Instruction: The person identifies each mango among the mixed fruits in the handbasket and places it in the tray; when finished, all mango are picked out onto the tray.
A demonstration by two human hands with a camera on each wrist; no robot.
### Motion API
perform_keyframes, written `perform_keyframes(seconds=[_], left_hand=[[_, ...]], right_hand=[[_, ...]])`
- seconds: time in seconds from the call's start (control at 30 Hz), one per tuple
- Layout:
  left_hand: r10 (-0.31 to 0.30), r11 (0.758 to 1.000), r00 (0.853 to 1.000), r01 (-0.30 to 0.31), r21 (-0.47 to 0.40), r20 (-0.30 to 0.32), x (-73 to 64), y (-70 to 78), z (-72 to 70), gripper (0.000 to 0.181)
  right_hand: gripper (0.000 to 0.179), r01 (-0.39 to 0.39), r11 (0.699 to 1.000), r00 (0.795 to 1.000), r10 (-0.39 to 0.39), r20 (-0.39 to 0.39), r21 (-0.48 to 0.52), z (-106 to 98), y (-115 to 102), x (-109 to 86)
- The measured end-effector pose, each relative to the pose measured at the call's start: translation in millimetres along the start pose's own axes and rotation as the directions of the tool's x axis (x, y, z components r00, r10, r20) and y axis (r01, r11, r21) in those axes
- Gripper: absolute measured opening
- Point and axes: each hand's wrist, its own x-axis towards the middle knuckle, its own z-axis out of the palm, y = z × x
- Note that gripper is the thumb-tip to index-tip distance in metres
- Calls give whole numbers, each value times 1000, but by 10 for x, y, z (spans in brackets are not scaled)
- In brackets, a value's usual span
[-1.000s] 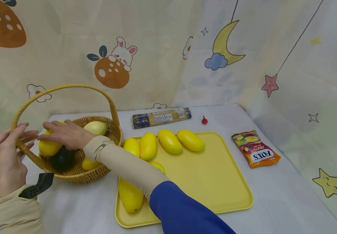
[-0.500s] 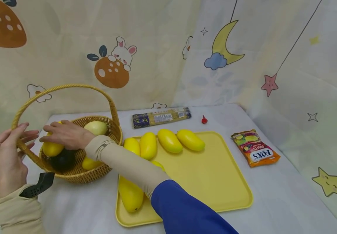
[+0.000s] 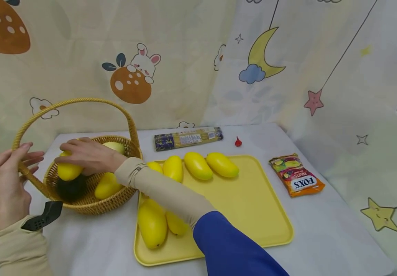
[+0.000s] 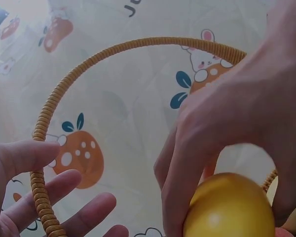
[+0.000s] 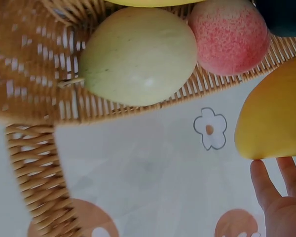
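Note:
My left hand (image 3: 7, 180) holds the left side of the woven handle (image 3: 77, 100), thumb and fingers around it in the left wrist view. My right hand (image 3: 89, 155) grips a yellow mango (image 3: 69, 171) over the left part of the wicker basket (image 3: 96, 209). Below that mango lies a dark, rounded fruit (image 3: 72, 188). Another yellow fruit (image 3: 108, 186) sits beside it under my right wrist. A pale green melon-like fruit (image 5: 140, 57) with a stem and a pinkish peach (image 5: 229, 37) show in the basket in the right wrist view.
A yellow tray (image 3: 243, 214) with several yellow mangoes (image 3: 198, 166) stands right of the basket; my right forearm crosses it. Behind lie a pack of spaghetti (image 3: 188, 138) and a small red object (image 3: 238, 142). A Fox's candy bag (image 3: 296, 175) lies to the right.
My right hand has moved right with the mango, uncovering more of the yellow fruit in the basket. My left hand keeps its hold on the handle. The view has turned slightly.

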Motion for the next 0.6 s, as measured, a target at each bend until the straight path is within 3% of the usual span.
perform_keyframes(seconds=[0.47, 0.6], left_hand=[[3, 999, 1000, -3, 42, 5, 3, 4, -10, 37], [10, 1000, 1000, -10, 23, 10, 6, 1, 1, 36]], right_hand=[[64, -24, 997, 997, 29, -74, 75, 48, 199, -808], [62, 3, 997, 989, 8, -147, 76, 78, 220, -1086]])
